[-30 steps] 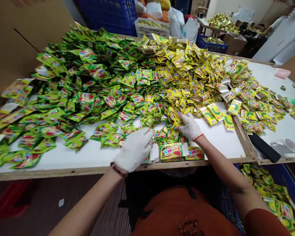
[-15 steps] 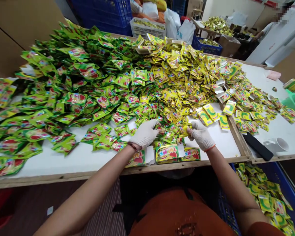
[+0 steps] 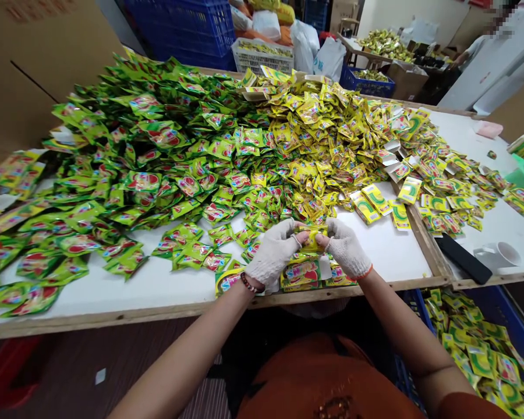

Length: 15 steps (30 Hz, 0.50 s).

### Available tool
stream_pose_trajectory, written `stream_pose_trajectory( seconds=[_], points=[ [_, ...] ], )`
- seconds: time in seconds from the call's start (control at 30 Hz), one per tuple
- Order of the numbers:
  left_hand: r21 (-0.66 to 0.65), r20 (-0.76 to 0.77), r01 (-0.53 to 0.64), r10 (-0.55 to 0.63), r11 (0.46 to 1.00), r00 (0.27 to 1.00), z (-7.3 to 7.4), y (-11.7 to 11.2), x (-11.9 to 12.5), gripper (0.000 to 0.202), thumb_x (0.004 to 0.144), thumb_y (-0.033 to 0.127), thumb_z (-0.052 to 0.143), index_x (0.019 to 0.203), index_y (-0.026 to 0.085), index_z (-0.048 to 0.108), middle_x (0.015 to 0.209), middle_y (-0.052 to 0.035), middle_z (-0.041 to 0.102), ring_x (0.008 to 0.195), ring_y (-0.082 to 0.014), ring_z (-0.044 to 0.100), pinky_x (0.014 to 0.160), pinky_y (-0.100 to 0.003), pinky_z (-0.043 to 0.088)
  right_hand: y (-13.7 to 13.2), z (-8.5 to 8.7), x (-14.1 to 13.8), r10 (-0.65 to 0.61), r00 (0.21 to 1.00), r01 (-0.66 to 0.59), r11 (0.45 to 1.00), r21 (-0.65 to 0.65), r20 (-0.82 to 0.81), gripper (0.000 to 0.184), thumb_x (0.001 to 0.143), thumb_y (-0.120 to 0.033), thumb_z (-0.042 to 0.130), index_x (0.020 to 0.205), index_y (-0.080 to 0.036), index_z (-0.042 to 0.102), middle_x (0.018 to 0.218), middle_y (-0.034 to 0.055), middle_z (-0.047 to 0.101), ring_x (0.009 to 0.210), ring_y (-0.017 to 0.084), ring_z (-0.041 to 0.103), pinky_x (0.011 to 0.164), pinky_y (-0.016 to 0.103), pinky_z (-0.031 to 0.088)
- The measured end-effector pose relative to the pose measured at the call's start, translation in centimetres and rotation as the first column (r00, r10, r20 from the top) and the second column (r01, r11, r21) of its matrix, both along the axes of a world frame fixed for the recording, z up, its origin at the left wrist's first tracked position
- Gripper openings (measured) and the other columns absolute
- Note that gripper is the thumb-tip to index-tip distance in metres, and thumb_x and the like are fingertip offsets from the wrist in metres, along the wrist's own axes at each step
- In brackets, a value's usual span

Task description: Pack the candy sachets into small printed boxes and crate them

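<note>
Both my hands, in white gloves with bare fingertips, meet near the table's front edge. My left hand (image 3: 277,249) and my right hand (image 3: 346,245) pinch a small yellow candy packet (image 3: 312,237) between them, one at each side. Just below it, a yellow-and-green printed box (image 3: 300,273) lies on the table edge, with another box (image 3: 338,277) to its right and a third (image 3: 227,280) partly behind my left wrist. Beyond my hands a heap of green packets (image 3: 192,186) meets a heap of yellow packets (image 3: 318,139).
A wooden strip (image 3: 427,244) divides the white tabletop. Right of it lie a black phone (image 3: 463,258), a white mug (image 3: 498,256) and flat yellow cartons. Below right, a blue crate (image 3: 504,299) holds filled boxes. A cardboard box (image 3: 48,52) stands at the left.
My hands have come together from apart, and both now grip one yellow packet, raised above the boxes. The view has shifted slightly.
</note>
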State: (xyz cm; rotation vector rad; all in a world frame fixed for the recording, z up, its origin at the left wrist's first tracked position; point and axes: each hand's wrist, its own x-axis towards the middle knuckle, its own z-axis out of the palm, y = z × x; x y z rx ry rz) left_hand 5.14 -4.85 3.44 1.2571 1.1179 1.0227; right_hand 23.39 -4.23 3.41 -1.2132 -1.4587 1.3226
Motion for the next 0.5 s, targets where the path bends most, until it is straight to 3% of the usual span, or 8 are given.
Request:
stream_pose_trajectory(
  seconds=[0.1, 0.23, 0.3, 0.37, 0.4, 0.5],
  points=[
    [0.040, -0.078, 0.005, -0.002, 0.999, 0.997, 0.2, 0.0, 0.5, 0.028, 0.080, 0.039, 0.066, 0.094, 0.015, 0.067, 0.085, -0.0028, 0.068, 0.077, -0.0163, 0.060, 0.070, -0.027, 0.049, -0.3, -0.1, -0.2, 0.035, 0.998, -0.038, 0.996, -0.082, -0.043, 0.044, 0.074, -0.047, 0.073, 0.104, -0.019, 0.056, 0.082, 0.0009, 0.065, 0.069, 0.016, 0.062, 0.061, 0.029, 0.054],
    [0.172, -0.311, 0.072, -0.015, 0.982, 0.950, 0.6, -0.2, 1.3, 0.025, 0.084, 0.036, 0.060, 0.097, 0.016, 0.067, 0.087, -0.0034, 0.069, 0.083, -0.0185, 0.062, 0.076, -0.030, 0.049, -0.3, -0.6, 0.7, 0.129, 0.990, -0.138, 0.976, -0.169, -0.063, 0.049, 0.074, -0.044, 0.073, 0.113, -0.017, 0.061, 0.091, 0.0048, 0.070, 0.068, 0.016, 0.065, 0.058, 0.029, 0.055],
    [0.215, -0.379, 0.100, -0.011, 0.971, 0.925, 0.5, -0.4, 1.5, 0.030, 0.085, 0.035, 0.059, 0.108, 0.017, 0.065, 0.092, -0.0040, 0.070, 0.086, -0.0191, 0.064, 0.079, -0.032, 0.050, 0.2, -0.9, 2.3, 0.099, 0.995, -0.096, 0.984, -0.149, 0.008, 0.043, 0.076, -0.040, 0.070, 0.112, -0.017, 0.064, 0.091, 0.0049, 0.072, 0.065, 0.015, 0.064, 0.058, 0.028, 0.054],
    [0.229, -0.407, 0.109, -0.006, 0.967, 0.913, 0.3, -0.4, 1.3, 0.036, 0.086, 0.037, 0.058, 0.115, 0.017, 0.063, 0.098, -0.0055, 0.070, 0.088, -0.0200, 0.065, 0.080, -0.033, 0.052, 1.2, -1.2, 4.8, -0.034, 0.978, 0.044, 0.998, -0.043, 0.205, 0.035, 0.080, -0.036, 0.065, 0.109, -0.016, 0.066, 0.090, 0.0046, 0.074, 0.066, 0.015, 0.065, 0.061, 0.027, 0.055],
    [0.230, -0.421, 0.110, -0.003, 0.967, 0.907, 0.2, -0.4, 1.1, 0.037, 0.087, 0.039, 0.058, 0.116, 0.017, 0.063, 0.101, -0.0064, 0.070, 0.089, -0.0207, 0.065, 0.080, -0.034, 0.052, 1.9, -1.4, 6.2, -0.127, 0.934, 0.119, 0.992, 0.043, 0.335, 0.031, 0.082, -0.034, 0.062, 0.108, -0.016, 0.067, 0.091, 0.0048, 0.075, 0.070, 0.015, 0.066, 0.065, 0.027, 0.056],
    [0.234, -0.485, 0.112, 0.016, 0.966, 0.875, 0.0, -0.2, 0.6, 0.035, 0.087, 0.042, 0.057, 0.111, 0.017, 0.066, 0.103, -0.0083, 0.071, 0.091, -0.0229, 0.066, 0.080, -0.036, 0.053, 4.4, -1.7, 10.6, -0.324, 0.672, 0.215, 0.946, 0.243, 0.666, 0.030, 0.086, -0.028, 0.058, 0.111, -0.017, 0.069, 0.105, 0.0071, 0.076, 0.093, 0.020, 0.070, 0.083, 0.031, 0.056]
  ],
)
